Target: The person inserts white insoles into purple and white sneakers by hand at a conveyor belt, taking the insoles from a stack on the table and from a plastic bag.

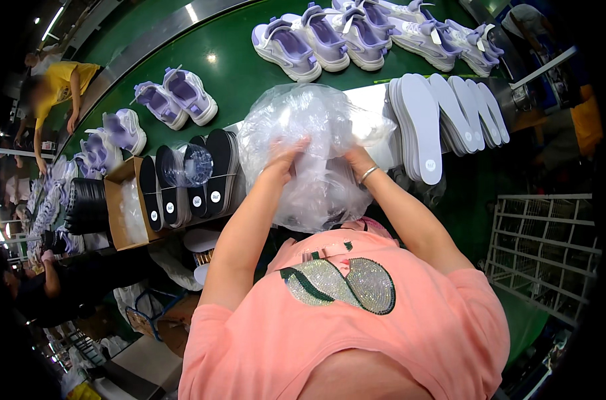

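A large, crumpled clear plastic bag [303, 120] bulges in front of my chest, over the near edge of the bench. My left hand [288, 159] grips its left side, the fingers pointing inward and partly veiled by the film. On the other side my right hand [359, 160], with a bracelet at the wrist, has its fingers sunk into the folds. What the bag contains, if anything, I cannot make out through the plastic. Grey-white insoles [419, 123] stand in stacks to the right of it, and black insoles [219, 167] in bundles to the left.
Purple-and-white sneakers [286, 50] line the green conveyor [229, 60] beyond the bag. A roll of clear tape [197, 165] lies on the black insoles, beside a cardboard box [119, 220]. At right stands a wire rack [543, 253]. A person in yellow [63, 87] works at far left.
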